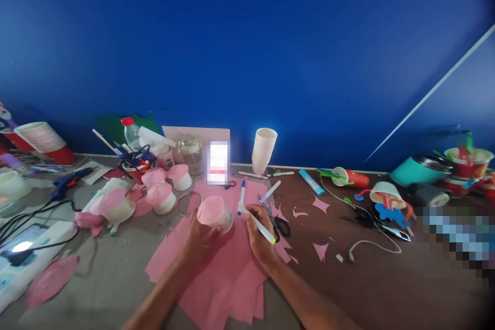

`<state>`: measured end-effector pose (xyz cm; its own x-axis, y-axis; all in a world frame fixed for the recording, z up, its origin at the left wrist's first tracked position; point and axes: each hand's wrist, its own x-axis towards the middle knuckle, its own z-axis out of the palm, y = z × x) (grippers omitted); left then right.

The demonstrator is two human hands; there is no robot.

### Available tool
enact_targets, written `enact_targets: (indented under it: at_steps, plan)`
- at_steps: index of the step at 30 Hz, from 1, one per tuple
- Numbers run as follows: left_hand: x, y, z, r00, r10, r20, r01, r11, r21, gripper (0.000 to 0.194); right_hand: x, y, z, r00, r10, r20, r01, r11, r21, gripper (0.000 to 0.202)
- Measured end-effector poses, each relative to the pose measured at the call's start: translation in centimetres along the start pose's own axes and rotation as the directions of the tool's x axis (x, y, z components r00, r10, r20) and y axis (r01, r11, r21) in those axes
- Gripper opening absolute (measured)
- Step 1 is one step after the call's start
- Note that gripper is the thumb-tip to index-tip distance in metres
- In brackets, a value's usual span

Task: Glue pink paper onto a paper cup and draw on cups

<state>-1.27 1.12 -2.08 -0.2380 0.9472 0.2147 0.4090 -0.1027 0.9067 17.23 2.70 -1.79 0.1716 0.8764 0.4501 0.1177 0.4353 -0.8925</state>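
Observation:
My left hand [198, 240] is wrapped round a small white paper cup [227, 220] with a pink paper disc [211, 210] on the side facing me. In my right hand [260, 237] is a white marker [260, 223] with a yellow end, its other end pointing toward the cup. Both hands are above a pile of pink paper sheets [228, 283]. Just beyond them lie a blue-capped marker [242, 197] and a pale marker [270, 192]. Black-handled scissors [282, 229] rest right of my right hand, partly hidden.
Several pink-topped paper cups [180, 177] stand at the left, near a tape ring [188, 203] and a glue gun [73, 180]. A stack of white cups [264, 149] stands by the blue wall. Pink scraps [320, 205], cables and a red cup [356, 178] lie right.

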Motion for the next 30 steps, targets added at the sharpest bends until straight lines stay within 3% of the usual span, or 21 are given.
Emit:
enact_targets:
  at_steps: [6,12,18,30]
  plan:
    - [0.0,-0.2,0.0,0.985,0.141,-0.098,-0.115,0.967,0.228,0.026,0.1,-0.1,-0.1,0.999,0.02,0.03,-0.02,1.0,0.011,0.019]
    - [0.4,-0.5,0.1,0.975,0.167,-0.147,-0.124,0.957,0.263,0.024,0.1,-0.1,-0.1,0.999,0.027,0.03,-0.027,1.0,0.002,0.019]
    - [0.4,-1.1,0.2,0.953,0.267,-0.143,-0.215,0.93,0.3,0.024,0.2,-0.3,-0.1,0.999,0.009,0.046,-0.01,1.0,0.015,0.017]
    - [0.2,-1.0,-0.6,0.98,0.166,-0.106,-0.141,0.968,0.207,0.033,-0.3,0.9,0.5,0.992,0.078,0.096,-0.087,0.991,0.103,0.019]
